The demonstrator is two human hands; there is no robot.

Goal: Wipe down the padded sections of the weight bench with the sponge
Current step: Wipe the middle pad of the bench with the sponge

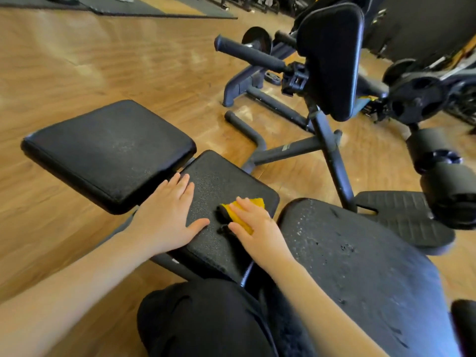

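A person's dark-clothed knee [206, 320] fills the bottom of the view, just below the middle pad [221, 181] of a black weight bench. On that pad, the right hand [257, 225] lies over a yellow sponge [244, 215] with a dark underside, fingers spread and laid flat across it, pressing it against the pad's near right part. The left hand [167, 212] rests open and flat on the pad's left edge, fingers straight and thumb stretched toward the sponge without touching it. To the right of the middle pad sits a larger pad [360, 266], its surface speckled with pale flecks and small nicks. To the middle pad's left, and slightly farther, is a smooth, glossy pad [108, 150]. Beyond the middle pad, the bench frame [332, 155] rises to an upright pad [332, 60], with a grip handle [249, 54] jutting left of it. Weight plates [417, 99] stand farther right on the wood floor [103, 60].
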